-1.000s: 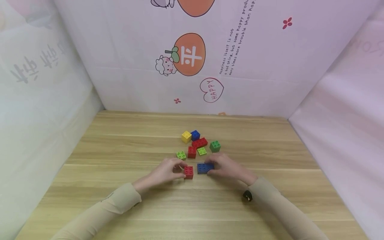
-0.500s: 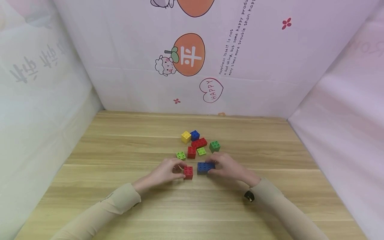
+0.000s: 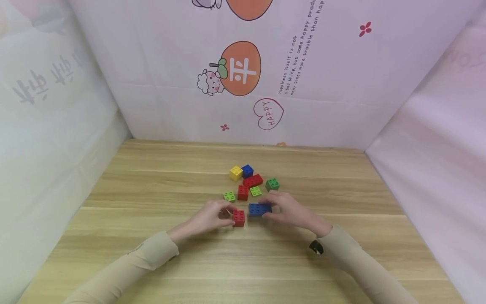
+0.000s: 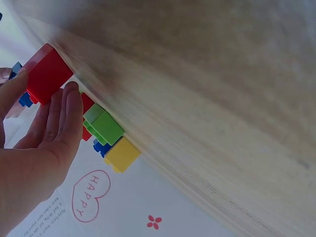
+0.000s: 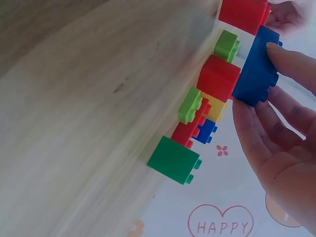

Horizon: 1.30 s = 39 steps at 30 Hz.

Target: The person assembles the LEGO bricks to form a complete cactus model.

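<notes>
My left hand (image 3: 213, 216) pinches a red square toy building brick (image 3: 238, 218) between thumb and fingers, studs up. Just right of it, my right hand (image 3: 287, 211) grips a longer blue building brick (image 3: 257, 209) by its right part. A narrow gap separates the two bricks in the head view. The right wrist view shows the blue brick (image 5: 257, 66) raised off the table, thumb on one side and fingers on the other. In the left wrist view the red brick (image 4: 48, 74) sits between thumb and fingertips.
Behind the hands lie two lime bricks (image 3: 229, 196), a red square brick (image 3: 243, 192), a long red brick (image 3: 252, 181), a green brick (image 3: 272, 184), a yellow brick (image 3: 236, 172) and a small blue brick (image 3: 247, 171). Printed white cloth (image 3: 182, 114) walls the wooden table (image 3: 171, 177).
My right hand has lifted the blue brick slightly, and it now sits a little farther from me. My left hand and the red brick have stayed put.
</notes>
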Motion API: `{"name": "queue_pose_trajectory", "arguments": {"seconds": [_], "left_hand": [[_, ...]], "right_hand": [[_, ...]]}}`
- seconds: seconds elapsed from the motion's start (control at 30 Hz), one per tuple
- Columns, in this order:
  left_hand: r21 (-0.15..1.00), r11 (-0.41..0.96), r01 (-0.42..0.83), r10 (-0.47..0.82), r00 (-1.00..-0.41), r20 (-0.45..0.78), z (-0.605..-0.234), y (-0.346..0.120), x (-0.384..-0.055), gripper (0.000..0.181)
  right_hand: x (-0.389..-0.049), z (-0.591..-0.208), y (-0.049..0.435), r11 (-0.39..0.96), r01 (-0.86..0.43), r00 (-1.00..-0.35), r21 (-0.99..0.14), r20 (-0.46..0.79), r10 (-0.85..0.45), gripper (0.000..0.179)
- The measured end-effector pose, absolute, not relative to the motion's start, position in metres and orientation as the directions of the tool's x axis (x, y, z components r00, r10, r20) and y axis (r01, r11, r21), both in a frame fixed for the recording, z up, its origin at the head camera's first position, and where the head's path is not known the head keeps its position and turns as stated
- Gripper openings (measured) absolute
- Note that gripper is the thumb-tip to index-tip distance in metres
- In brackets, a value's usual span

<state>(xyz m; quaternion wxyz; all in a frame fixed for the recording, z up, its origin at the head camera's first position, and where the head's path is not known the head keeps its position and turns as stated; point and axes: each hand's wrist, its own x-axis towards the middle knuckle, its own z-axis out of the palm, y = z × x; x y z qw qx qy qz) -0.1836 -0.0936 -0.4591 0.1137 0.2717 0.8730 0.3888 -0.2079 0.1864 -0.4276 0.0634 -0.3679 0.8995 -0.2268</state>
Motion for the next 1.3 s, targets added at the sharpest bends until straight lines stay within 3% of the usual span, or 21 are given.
{"name": "queue_pose_trajectory", "arguments": {"seconds": [0.37, 1.3], "left_hand": [[0.727, 0.563, 0.394, 0.569, -0.823, 0.005, -0.459, -0.093, -0.186, 0.037], [0.73, 0.551, 0.405, 0.575, -0.818, 0.02, -0.458, -0.092, -0.188, 0.038]], "right_hand": [[-0.204, -0.422, 0.178, 0.587, -0.682, -0.679, -0.436, 0.08, -0.73, 0.036], [-0.202, -0.418, 0.16, 0.551, -0.696, -0.651, -0.461, 0.08, -0.755, 0.033]]}}
